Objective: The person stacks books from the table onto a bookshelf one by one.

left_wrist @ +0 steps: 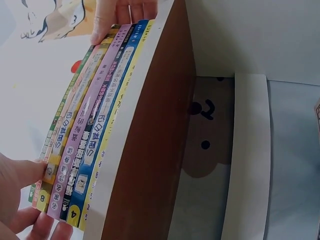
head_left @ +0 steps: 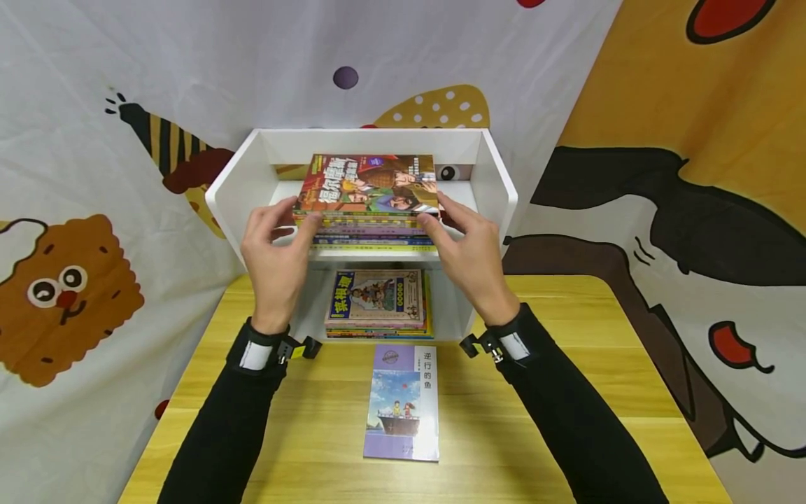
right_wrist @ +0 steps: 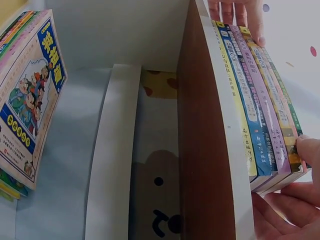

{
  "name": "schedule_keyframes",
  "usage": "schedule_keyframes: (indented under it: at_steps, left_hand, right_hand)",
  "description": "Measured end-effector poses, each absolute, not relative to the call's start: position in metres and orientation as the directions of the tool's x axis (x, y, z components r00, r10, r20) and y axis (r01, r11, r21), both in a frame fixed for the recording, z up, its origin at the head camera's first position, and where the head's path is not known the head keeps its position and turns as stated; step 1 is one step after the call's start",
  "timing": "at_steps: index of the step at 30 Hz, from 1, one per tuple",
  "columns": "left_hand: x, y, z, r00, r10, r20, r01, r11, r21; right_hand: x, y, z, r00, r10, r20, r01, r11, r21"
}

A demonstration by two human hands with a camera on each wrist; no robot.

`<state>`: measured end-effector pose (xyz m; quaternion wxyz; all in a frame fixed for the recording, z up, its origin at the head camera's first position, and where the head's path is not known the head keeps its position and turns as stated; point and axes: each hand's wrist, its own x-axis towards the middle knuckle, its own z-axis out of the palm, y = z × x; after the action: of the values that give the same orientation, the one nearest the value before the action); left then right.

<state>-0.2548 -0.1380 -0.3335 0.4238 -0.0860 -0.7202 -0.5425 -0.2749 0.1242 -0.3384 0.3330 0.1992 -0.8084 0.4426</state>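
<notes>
A stack of several books lies flat on the upper shelf of the white shelf unit, its top cover reddish-brown with cartoon figures. At the stack's left end my left hand grips it, thumb on the spines and fingers along the side. My right hand holds the opposite end the same way. In the left wrist view the coloured spines stand in line, with the yellow bottom book against the shelf board. The right wrist view shows the right thumb against the spines.
On the lower shelf lies another pile of books, topped by a cream cover with a blue title strip. A lilac and white book lies on the wooden table in front of the unit. Behind hangs a cartoon-printed cloth.
</notes>
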Motion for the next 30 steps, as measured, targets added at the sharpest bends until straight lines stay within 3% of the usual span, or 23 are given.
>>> schedule_keyframes:
  at_steps: [8, 12, 15, 18, 21, 26, 30]
  left_hand:
    - [-0.247, -0.139, -0.342, -0.590, -0.356, 0.725, 0.600, 0.407, 0.688]
    - [-0.237, -0.138, -0.353, -0.546, -0.350, 0.761, 0.610, 0.458, 0.647]
    - [-0.229, -0.137, -0.367, -0.551, -0.289, 0.783, 0.625, 0.478, 0.617]
    - [-0.225, -0.137, -0.391, -0.611, -0.185, 0.769, 0.632, 0.470, 0.616]
    - [-0.225, -0.141, -0.422, -0.720, -0.055, 0.692, 0.578, 0.505, 0.641]
    - [-0.220, -0.141, -0.470, -0.913, 0.121, 0.390, 0.372, 0.640, 0.672]
    - [-0.208, -0.132, -0.505, -0.965, 0.175, 0.193, 0.260, 0.698, 0.667]
  right_hand:
    - [-0.248, 0.120, -0.328, -0.709, 0.037, 0.705, -0.596, 0.504, -0.626]
    - [-0.235, 0.126, -0.335, -0.655, 0.063, 0.753, -0.618, 0.527, -0.583]
    - [-0.225, 0.133, -0.348, -0.622, 0.083, 0.779, -0.634, 0.530, -0.563]
    - [-0.209, 0.141, -0.363, -0.631, 0.084, 0.771, -0.639, 0.508, -0.578]
    - [-0.203, 0.155, -0.392, -0.685, 0.032, 0.728, -0.618, 0.505, -0.603]
    - [-0.195, 0.173, -0.449, -0.847, -0.086, 0.525, -0.480, 0.549, -0.684]
    - [-0.185, 0.177, -0.494, -0.937, -0.134, 0.324, -0.333, 0.631, -0.701]
